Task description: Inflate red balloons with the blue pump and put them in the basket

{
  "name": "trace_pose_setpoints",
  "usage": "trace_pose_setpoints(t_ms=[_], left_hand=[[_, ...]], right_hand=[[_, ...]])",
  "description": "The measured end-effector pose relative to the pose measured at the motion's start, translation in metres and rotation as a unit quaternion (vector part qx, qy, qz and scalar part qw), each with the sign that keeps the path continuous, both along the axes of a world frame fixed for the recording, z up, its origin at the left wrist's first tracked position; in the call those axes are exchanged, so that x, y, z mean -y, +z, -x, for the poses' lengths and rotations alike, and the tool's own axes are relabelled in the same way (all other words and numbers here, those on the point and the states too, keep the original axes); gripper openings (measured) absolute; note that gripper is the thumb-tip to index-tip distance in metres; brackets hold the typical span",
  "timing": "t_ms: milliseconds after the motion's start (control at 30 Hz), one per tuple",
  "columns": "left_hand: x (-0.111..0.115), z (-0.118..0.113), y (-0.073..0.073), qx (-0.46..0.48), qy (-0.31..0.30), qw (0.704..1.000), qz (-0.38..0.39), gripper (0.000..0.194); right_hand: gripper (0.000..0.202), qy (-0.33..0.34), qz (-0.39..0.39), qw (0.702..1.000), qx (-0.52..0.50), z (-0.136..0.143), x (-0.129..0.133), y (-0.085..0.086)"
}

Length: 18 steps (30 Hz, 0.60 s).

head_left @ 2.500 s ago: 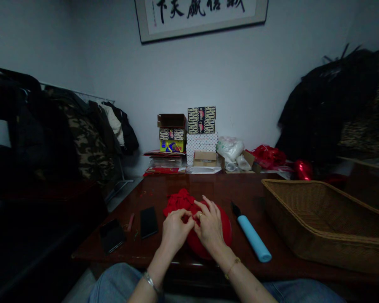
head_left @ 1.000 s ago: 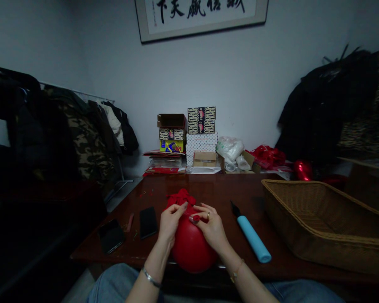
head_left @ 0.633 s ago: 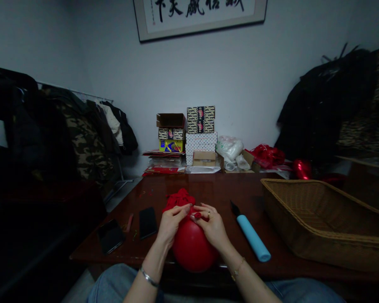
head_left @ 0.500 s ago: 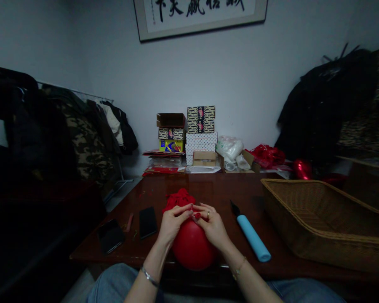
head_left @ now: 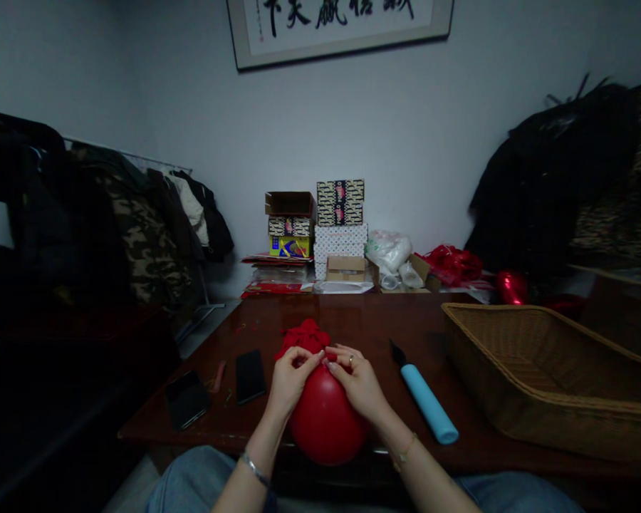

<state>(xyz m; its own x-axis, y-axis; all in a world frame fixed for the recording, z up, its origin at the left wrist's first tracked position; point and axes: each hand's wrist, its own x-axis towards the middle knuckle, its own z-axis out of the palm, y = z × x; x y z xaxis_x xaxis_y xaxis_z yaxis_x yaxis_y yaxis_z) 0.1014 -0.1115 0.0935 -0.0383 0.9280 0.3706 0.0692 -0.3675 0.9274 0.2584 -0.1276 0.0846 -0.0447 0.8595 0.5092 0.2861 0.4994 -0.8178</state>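
Note:
An inflated red balloon [head_left: 328,420] hangs at the table's front edge, its neck pointing up between my hands. My left hand [head_left: 293,377] pinches the neck from the left with thumb and forefinger. From the right, my right hand [head_left: 355,374], with a ring on one finger, pinches the same neck, its fingertips close to the left ones. The exact shape of the neck is too small to make out. Just behind my hands lies a heap of flat red balloons [head_left: 303,335].
A light blue pump [head_left: 430,404] with a black nozzle lies right of my hands, beside a large wicker basket [head_left: 539,402]. Two dark phones [head_left: 250,376] lie to the left on the brown table [head_left: 363,313]. Stacked boxes [head_left: 340,242] stand at the back.
The balloon has dropped slightly and shows more of its top. My fingertips have shifted a little at its neck, and the red bit between them has changed shape.

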Motion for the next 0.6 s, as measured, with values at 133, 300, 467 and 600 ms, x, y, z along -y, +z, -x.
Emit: trace_pose_setpoints(t_ms=[133, 300, 467, 600], left_hand=[[0.002, 0.002, -0.003, 0.118, -0.052, 0.992, 0.009, 0.017], [0.011, 0.009, 0.009, 0.063, -0.174, 0.983, 0.006, 0.032], [0.013, -0.001, 0.015, -0.043, -0.126, 0.991, -0.022, 0.030], [0.010, -0.012, 0.009, 0.008, -0.063, 0.998, -0.005, 0.020]], right_hand=[[0.020, -0.017, -0.011, 1.000, 0.010, 0.000, 0.001, 0.004], [0.019, -0.029, -0.026, 0.999, 0.031, 0.003, 0.005, 0.009], [0.016, -0.046, -0.036, 0.997, 0.052, 0.009, 0.006, 0.008], [0.017, -0.034, -0.035, 0.997, 0.052, 0.012, 0.008, 0.008]])
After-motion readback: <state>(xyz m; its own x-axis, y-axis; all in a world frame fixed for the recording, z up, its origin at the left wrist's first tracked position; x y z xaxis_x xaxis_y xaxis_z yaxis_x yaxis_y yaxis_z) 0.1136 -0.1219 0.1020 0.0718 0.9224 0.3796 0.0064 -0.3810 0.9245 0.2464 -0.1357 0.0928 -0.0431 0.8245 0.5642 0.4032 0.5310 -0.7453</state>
